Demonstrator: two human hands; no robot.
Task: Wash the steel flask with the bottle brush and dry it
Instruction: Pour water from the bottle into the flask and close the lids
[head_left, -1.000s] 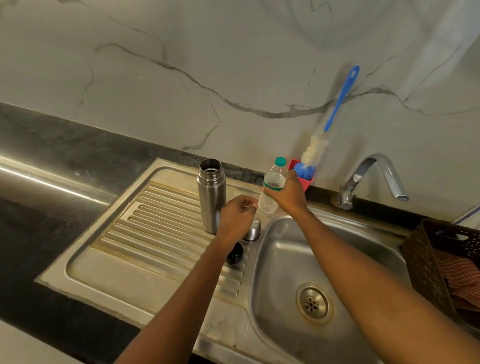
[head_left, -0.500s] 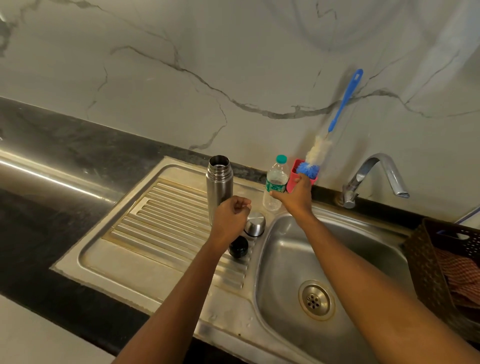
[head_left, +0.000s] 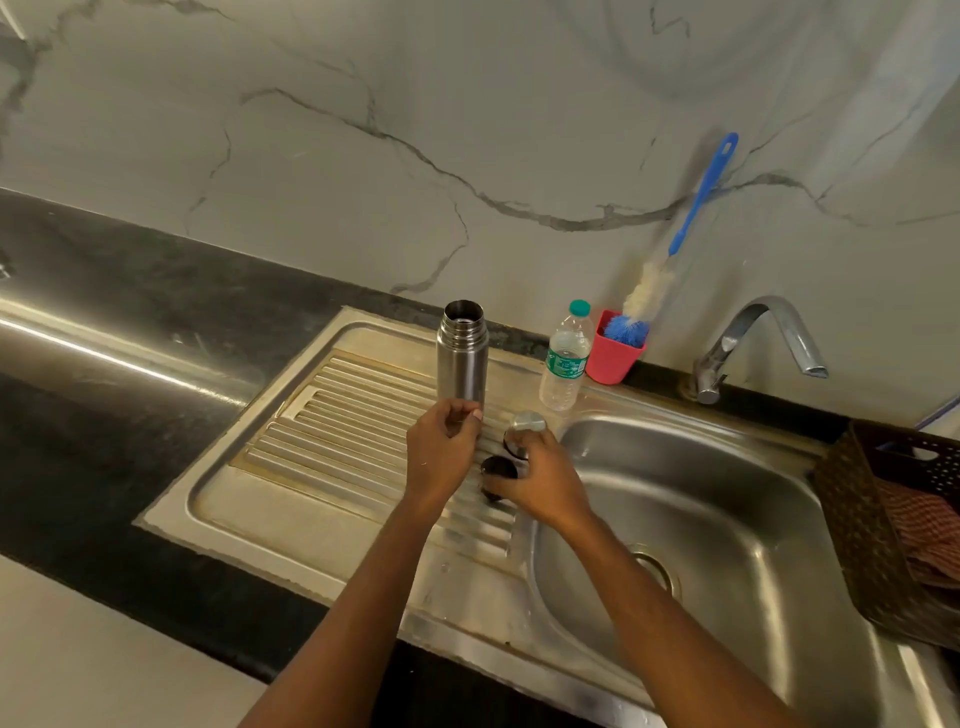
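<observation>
Steel flask (head_left: 461, 358) stood upright near the drainboard (head_left: 332, 415) back edge, left hand (head_left: 441, 457) grip round its base; right hand (head_left: 545, 483) grip pinched one black stopper (head_left: 496, 465) beside one steel cap (head_left: 524, 422), basin (head_left: 727, 493) open alongside.

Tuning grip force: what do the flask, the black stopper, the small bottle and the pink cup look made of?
Flask: brushed stainless steel, judging by its grey satin sheen and soft reflections. Black stopper: probably plastic, dark and slightly glossy, partly covered by the right hand. Bottle: thin clear plastic, see-through, green label and cap. Cup: likely opaque plastic, even pink, matte.
</observation>
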